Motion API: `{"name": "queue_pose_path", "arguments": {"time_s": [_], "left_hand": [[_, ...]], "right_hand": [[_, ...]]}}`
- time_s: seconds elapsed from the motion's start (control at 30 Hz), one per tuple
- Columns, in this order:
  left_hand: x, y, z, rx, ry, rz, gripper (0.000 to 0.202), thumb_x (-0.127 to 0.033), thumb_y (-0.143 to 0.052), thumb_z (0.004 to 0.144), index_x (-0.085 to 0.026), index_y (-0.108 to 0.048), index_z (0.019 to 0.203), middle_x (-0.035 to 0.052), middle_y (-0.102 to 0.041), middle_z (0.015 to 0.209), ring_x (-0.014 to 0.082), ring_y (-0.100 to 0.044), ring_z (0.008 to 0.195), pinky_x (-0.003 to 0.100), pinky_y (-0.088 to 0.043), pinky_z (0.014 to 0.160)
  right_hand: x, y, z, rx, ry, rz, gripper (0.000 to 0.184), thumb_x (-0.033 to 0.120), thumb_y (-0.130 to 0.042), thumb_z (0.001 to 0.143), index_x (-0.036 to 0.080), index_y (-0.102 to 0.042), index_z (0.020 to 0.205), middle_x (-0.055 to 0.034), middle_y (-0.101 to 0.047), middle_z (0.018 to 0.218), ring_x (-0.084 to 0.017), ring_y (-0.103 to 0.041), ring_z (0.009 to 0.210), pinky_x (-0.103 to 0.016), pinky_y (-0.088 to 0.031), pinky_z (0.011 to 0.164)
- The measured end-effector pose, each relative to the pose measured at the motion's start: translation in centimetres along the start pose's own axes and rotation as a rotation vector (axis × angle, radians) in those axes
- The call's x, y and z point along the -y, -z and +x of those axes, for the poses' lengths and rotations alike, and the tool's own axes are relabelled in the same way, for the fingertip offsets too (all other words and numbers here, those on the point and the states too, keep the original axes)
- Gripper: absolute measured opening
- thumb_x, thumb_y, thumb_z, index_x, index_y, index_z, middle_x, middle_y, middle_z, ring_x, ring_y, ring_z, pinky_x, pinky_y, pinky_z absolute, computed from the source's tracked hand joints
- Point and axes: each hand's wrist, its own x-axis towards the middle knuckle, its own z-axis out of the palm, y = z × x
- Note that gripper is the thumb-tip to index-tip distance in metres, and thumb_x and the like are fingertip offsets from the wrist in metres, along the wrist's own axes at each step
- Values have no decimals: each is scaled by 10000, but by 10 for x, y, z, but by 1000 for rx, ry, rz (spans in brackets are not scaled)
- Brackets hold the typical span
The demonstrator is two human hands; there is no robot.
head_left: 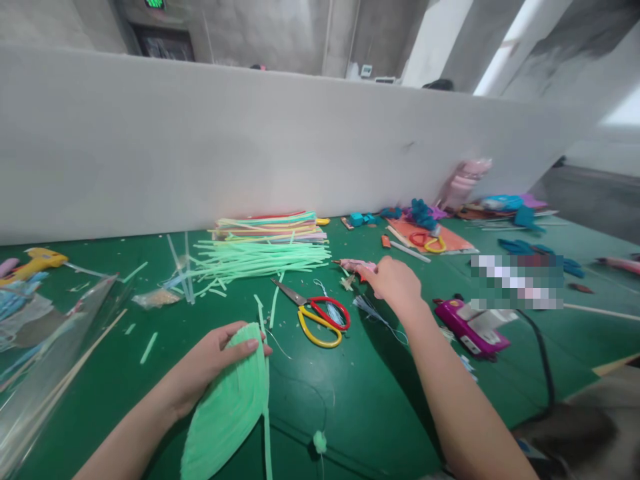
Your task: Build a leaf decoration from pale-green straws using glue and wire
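Observation:
My left hand [225,360] pinches the upper end of a large light green leaf shape [225,413], built up from rows of fuzzy pipe cleaner. Along its right edge a single green strip [267,433] hangs down past the leaf. My right hand [397,283] is wrapped round a pink hot glue gun [357,265], whose nozzle points left toward a pile of green pipe cleaners [265,259]. Between the hands lie scissors [315,313] with one red and one yellow handle loop, blades partly apart. My fingers hide much of the gun's grip.
A bundle of coloured pipe cleaners [270,227] lies by the white partition [250,147]. A yellow glue gun [37,263] and plastic wrapping [55,373] are at left. To the right are a purple device [470,327] with a black cable [545,360] and an orange sheet [455,237].

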Motion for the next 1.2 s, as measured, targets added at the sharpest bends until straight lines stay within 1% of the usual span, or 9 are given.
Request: {"name": "queue_pose_path", "arguments": {"time_s": [0.2, 0.33, 0.43, 0.57, 0.67, 0.8, 0.9, 1.1, 1.2], "left_hand": [[1, -1, 0, -12, 10, 21, 381, -416, -730, 719, -200, -661, 1026, 87, -738, 1000, 240, -688, 843, 345, -540, 754], [2, 1, -1, 12, -4, 39, 297, -411, -710, 742, -210, -668, 957, 59, -735, 923, 224, -686, 804, 326, -532, 730], [0, 1, -1, 5, -19, 37, 294, -402, -713, 743, -204, -653, 952, 41, -719, 848, 206, -679, 750, 315, -531, 701], [-3, -2, -1, -61, -26, -27, 333, -385, -755, 701, -195, -620, 939, 42, -718, 816, 195, -670, 699, 322, -538, 676], [-4, -2, 0, -92, -26, -68, 323, -386, -758, 699, -196, -603, 910, 46, -724, 816, 186, -663, 672, 322, -539, 661], [-4, -3, -1, -120, -71, -81, 268, -400, -731, 732, -201, -595, 849, 17, -709, 769, 163, -646, 630, 297, -530, 627], [-6, -4, -3, -151, -110, -56, 261, -401, -728, 733, -192, -613, 840, 5, -691, 704, 161, -637, 602, 284, -519, 603], [-8, -8, -7, -166, -158, -53, 261, -398, -744, 710, -198, -612, 814, -1, -703, 701, 168, -644, 595, 285, -518, 589], [-6, -10, -7, -202, -200, -53, 279, -408, -752, 698, -201, -599, 805, 14, -727, 764, 174, -650, 604, 296, -524, 586]], "right_hand": [[-8, -17, 8, 83, 28, -65, 585, 646, -589, 732, 110, -670, 951, -198, -693, 898, -313, -668, 868, -330, -475, 672], [-4, -28, 10, 78, 52, -40, 479, 546, -572, 786, 125, -678, 988, -198, -692, 991, -315, -669, 898, -328, -472, 671], [-3, -28, 11, 68, 41, -6, 408, 468, -539, 822, 112, -683, 959, -196, -697, 946, -298, -676, 881, -303, -461, 656], [-1, -23, 12, 2, 2, 30, 442, 448, -473, 859, 70, -633, 1022, -213, -682, 935, -302, -670, 864, -308, -445, 653], [2, -19, 13, -107, -9, 91, 469, 473, -419, 878, 76, -574, 1072, -193, -669, 948, -293, -653, 863, -310, -426, 657], [12, -17, 11, -304, 112, 255, 384, 496, -482, 832, 135, -566, 933, -132, -644, 899, -248, -609, 792, -292, -384, 637], [26, -16, -1, -366, 222, 355, 321, 492, -534, 792, 173, -530, 824, -77, -603, 806, -202, -546, 689, -279, -351, 600], [59, -14, -43, -348, 486, 622, 162, 321, -555, 747, 214, -433, 736, 23, -490, 660, -137, -446, 574, -250, -335, 570], [68, -14, -59, -291, 540, 674, 148, 278, -565, 699, 218, -431, 722, 38, -474, 613, -133, -429, 550, -247, -336, 556]]}}
